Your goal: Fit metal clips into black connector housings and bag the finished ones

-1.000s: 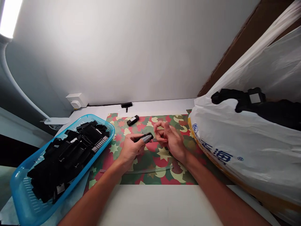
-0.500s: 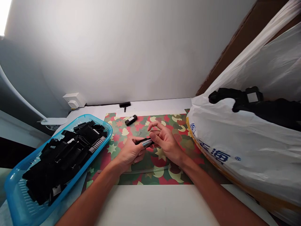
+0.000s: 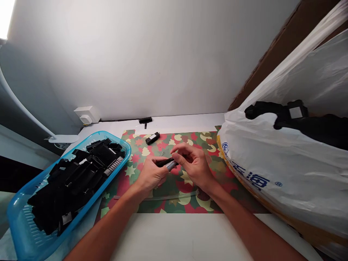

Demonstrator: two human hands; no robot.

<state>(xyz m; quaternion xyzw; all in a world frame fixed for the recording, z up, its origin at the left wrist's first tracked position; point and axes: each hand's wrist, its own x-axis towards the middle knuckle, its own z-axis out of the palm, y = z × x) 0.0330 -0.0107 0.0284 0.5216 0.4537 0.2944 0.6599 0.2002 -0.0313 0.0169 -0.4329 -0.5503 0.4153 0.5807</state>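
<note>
Over the middle of the patterned mat (image 3: 187,208), my left hand (image 3: 152,173) is closed around a small black plastic piece (image 3: 164,162). A silver-grey piece (image 3: 171,165) shows at the left thumb's tip; whether it is wrapped on the thumb or part of the held piece I cannot tell. My right hand (image 3: 193,163) meets the right end of the black piece, thumb and index finger bent together there. The fingers hide most of that end. Just beyond the hands lie tiny metal bits (image 3: 162,153), perhaps screws. Farther back rests a black rectangular part (image 3: 152,138) with a white label.
A blue basket (image 3: 16,206) heaped with black plastic parts (image 3: 78,177) stands on the left. Another black piece (image 3: 145,120) lies by the wall. A clear strip (image 3: 174,197) crosses the mat's front. At right bulges a white plastic bag (image 3: 272,152) with black parts (image 3: 296,116).
My right fingers have curled in slightly at the end of the black piece, and the piece has turned a little. The whole view has shifted slightly.
</note>
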